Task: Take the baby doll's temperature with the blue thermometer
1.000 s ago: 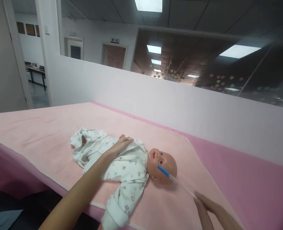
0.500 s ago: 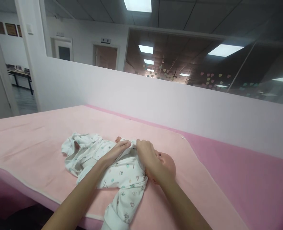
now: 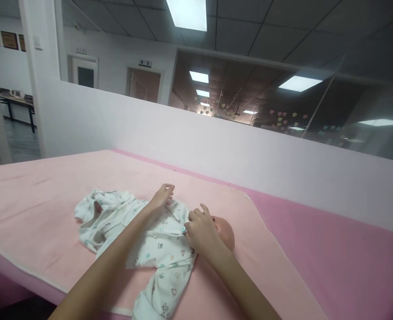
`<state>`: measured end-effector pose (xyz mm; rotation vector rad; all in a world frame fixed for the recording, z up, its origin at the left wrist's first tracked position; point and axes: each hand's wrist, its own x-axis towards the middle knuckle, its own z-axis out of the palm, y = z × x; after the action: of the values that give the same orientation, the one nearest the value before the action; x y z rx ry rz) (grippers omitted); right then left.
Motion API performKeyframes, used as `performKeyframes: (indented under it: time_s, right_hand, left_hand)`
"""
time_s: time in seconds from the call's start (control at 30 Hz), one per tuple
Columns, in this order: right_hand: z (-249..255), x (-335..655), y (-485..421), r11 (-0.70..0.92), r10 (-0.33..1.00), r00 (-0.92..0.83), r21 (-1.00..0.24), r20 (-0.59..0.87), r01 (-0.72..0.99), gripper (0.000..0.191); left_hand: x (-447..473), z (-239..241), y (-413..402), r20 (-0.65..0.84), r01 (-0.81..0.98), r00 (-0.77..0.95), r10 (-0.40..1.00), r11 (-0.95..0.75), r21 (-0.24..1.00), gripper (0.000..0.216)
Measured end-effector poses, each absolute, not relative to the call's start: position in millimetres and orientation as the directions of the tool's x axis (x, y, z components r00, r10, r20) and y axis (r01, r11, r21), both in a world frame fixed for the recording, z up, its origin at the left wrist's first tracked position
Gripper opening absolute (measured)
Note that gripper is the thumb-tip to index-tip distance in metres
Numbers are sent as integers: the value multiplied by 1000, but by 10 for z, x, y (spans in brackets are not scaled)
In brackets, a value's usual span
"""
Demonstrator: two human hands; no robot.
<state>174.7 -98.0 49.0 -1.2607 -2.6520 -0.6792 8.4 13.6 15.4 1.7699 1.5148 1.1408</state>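
Observation:
A baby doll lies on its back, its bald head point(image 3: 226, 232) to the right. It wears a white printed baby shirt point(image 3: 163, 249) with small blue buttons down the front; the near sleeve stretches toward me. My right hand point(image 3: 201, 229) is at the collar beside the doll's chin, thumb and fingers curled on the shirt's edge by the top button, one finger raised. My left hand point(image 3: 163, 196) is over the far side of the shirt, fingers loosely bent and apart, with nothing seen in them. White printed pants point(image 3: 109, 209) cover the doll's legs at left.
A pink padded blanket point(image 3: 49, 195) lies under the doll, over a darker pink surface point(image 3: 303, 235). Behind runs a low white wall point(image 3: 149, 120) topped with glass. A doorway at left shows a desk point(image 3: 18, 98).
My left hand has lifted from the shirt's front and moved to its far side. The front now lies flatter, showing buttons. My right hand stays by the collar, with its fingers shifted.

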Motion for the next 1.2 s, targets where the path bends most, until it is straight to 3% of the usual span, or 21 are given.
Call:
performKeyframes:
  time_s: [0.1, 0.17, 0.3, 0.4, 0.47, 0.57, 0.7, 0.97, 1.2]
  right_hand:
    - [417, 1832, -1049, 568, 698, -643, 303, 314, 765, 19]
    - [413, 1919, -1056, 590, 699, -602, 164, 385, 790, 23]
    - [455, 2260, -959, 522, 789, -284, -351, 545, 777, 22]
    - [375, 2551, -834, 355, 922, -41, -800, 384, 484, 30]
    - [262, 2673, -776, 222, 975, -21, -957, 222, 185, 40]
    - [97, 2727, -738, 43, 997, -58, -993, 49, -109, 48]
    - [-5, 2720, -697, 6, 999, -32, -971, 14, -240, 42]
    - [-44, 2770, -629, 27, 1000, -3, -969, 28, -244, 39]
    - [-100, 2770, -665, 89, 995, -33, -989, 93, -121, 47]
  left_hand:
    - [154, 110, 195, 333, 669, 42, 942, -274, 691, 36]
    - [172, 34, 179, 328, 754, 99, 939, -286, 591, 28]
    - [137, -53, 92, 290, 873, 151, 945, -265, 410, 34]
    - [107, -28, 50, 272, 914, 168, 948, -253, 318, 40]
    - [100, -7, 48, 258, 929, 203, 944, -269, 254, 44]
    - [90, -8, 77, 233, 926, 259, 937, -310, 214, 48]
    - [61, -40, 114, 200, 907, 274, 941, -321, 270, 51]
    - [44, -46, 79, 194, 916, 365, 911, -389, 101, 42]
    - [24, -66, 93, 182, 916, 383, 906, -397, 51, 36]
